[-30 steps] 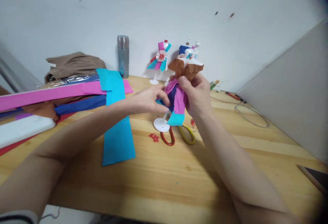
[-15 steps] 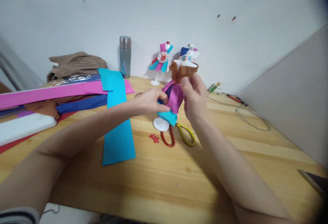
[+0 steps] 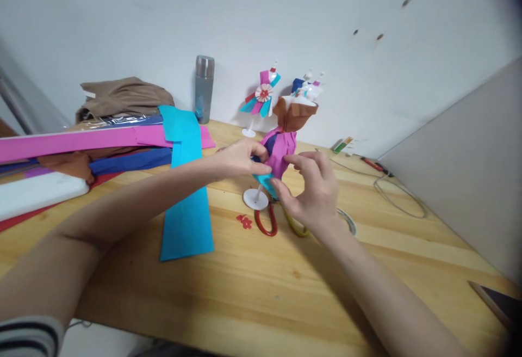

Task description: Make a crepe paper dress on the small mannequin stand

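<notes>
A small mannequin in a crepe-paper dress leans on a white stand (image 3: 255, 199). Its flared top (image 3: 297, 115) is brown, and its skirt (image 3: 281, 153) is pink and dark blue with a turquoise lower part. My left hand (image 3: 246, 157) is closed on the skirt's left side, thumb pressing near the turquoise edge. From the right, my right hand (image 3: 316, 188) holds the skirt between index finger and thumb, the thumb low at the turquoise paper. Scissors (image 3: 267, 223) with one red and one yellow handle lie below, blades hidden. Red flower cut-outs (image 3: 244, 221) are beside them.
Left of my hands lies a turquoise paper strip (image 3: 187, 226), near pink paper (image 3: 101, 142) and a white case (image 3: 44, 194). Behind stand a grey flask (image 3: 204, 90) and another dressed mannequin (image 3: 263, 93). A tape roll (image 3: 348, 221) is partly behind my right wrist; a cable (image 3: 391, 204) lies right.
My right hand has gone from the brown top down to the skirt's right side. My left hand stays on the skirt. The tape roll now shows beside my right wrist.
</notes>
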`<action>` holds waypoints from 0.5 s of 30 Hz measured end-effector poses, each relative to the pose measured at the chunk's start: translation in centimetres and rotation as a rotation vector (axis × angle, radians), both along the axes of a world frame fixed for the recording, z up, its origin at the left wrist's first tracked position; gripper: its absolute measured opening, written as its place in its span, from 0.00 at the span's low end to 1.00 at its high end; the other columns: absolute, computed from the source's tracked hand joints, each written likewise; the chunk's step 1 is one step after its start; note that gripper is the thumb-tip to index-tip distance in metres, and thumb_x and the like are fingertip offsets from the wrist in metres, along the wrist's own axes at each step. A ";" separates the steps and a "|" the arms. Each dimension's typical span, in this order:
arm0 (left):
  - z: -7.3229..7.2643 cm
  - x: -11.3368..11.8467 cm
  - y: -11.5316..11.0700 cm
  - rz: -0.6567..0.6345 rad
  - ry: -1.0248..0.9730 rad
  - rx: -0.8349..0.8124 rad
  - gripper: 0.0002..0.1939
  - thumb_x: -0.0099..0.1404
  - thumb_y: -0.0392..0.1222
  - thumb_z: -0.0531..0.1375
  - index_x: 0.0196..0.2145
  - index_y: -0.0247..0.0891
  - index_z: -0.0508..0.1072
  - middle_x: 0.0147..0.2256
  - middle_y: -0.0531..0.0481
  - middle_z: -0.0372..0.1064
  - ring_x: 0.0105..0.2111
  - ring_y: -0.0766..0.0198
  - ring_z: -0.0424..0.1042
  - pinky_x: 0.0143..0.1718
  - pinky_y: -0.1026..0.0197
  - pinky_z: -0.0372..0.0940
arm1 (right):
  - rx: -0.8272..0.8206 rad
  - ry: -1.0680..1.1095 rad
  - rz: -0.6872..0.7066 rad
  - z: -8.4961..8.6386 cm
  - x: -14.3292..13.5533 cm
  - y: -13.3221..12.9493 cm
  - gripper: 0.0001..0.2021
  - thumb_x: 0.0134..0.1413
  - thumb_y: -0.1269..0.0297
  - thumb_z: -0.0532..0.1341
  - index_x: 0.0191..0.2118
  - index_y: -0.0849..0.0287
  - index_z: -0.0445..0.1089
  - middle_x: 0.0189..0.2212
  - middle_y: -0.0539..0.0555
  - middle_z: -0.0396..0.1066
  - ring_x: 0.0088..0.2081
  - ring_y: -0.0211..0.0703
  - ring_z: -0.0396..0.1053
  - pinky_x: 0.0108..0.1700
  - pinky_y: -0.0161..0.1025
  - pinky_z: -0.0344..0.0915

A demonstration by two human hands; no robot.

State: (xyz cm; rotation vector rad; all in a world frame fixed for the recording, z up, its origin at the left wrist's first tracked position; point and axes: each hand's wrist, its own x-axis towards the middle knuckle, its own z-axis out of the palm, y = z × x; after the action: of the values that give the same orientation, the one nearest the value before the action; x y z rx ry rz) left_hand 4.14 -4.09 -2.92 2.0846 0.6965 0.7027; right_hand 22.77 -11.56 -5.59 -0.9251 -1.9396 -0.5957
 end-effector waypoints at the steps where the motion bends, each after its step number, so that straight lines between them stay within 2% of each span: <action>1: 0.1 -0.1 0.0 -0.028 0.000 0.004 0.09 0.54 0.44 0.63 0.25 0.34 0.72 0.25 0.55 0.65 0.28 0.68 0.64 0.31 0.64 0.59 | -0.007 -0.003 -0.018 -0.3 0.1 0.0 0.18 0.54 0.61 0.65 0.50 0.53 0.66 0.38 0.59 0.68 0.39 0.54 0.69 0.36 0.50 0.70; 5: 0.4 -0.4 0.1 -0.108 0.020 0.042 0.08 0.52 0.43 0.65 0.27 0.35 0.74 0.29 0.54 0.69 0.32 0.66 0.66 0.36 0.63 0.60 | -0.005 -0.016 -0.086 -1.0 0.1 0.1 0.21 0.54 0.62 0.65 0.54 0.52 0.65 0.42 0.60 0.69 0.42 0.56 0.69 0.40 0.53 0.71; 8: 0.4 -0.4 0.2 -0.134 0.020 0.049 0.07 0.52 0.41 0.65 0.28 0.36 0.75 0.31 0.54 0.71 0.34 0.65 0.68 0.40 0.62 0.61 | 0.036 -0.002 -0.115 -1.2 0.1 0.1 0.22 0.55 0.65 0.63 0.56 0.51 0.64 0.42 0.60 0.69 0.42 0.55 0.69 0.40 0.52 0.70; 11: 0.2 -0.4 0.4 -0.147 0.002 0.035 0.06 0.53 0.41 0.65 0.29 0.35 0.76 0.32 0.53 0.72 0.36 0.64 0.69 0.42 0.61 0.62 | 0.091 -0.004 -0.079 -1.4 0.1 0.2 0.21 0.55 0.68 0.63 0.55 0.52 0.65 0.41 0.59 0.69 0.41 0.52 0.69 0.40 0.50 0.70; 15: 0.0 -0.2 0.5 -0.151 -0.013 0.032 0.05 0.54 0.39 0.64 0.28 0.34 0.75 0.29 0.54 0.71 0.33 0.66 0.69 0.40 0.62 0.62 | 0.174 0.001 -0.008 -1.5 0.1 0.2 0.15 0.53 0.71 0.64 0.47 0.54 0.70 0.37 0.56 0.69 0.38 0.48 0.68 0.37 0.46 0.67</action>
State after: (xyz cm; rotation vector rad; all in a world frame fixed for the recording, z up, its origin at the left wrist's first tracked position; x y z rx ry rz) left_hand 3.96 -3.57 -2.97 2.1345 0.5171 0.6457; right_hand 22.85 -11.34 -7.06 -0.8229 -1.8506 -0.7555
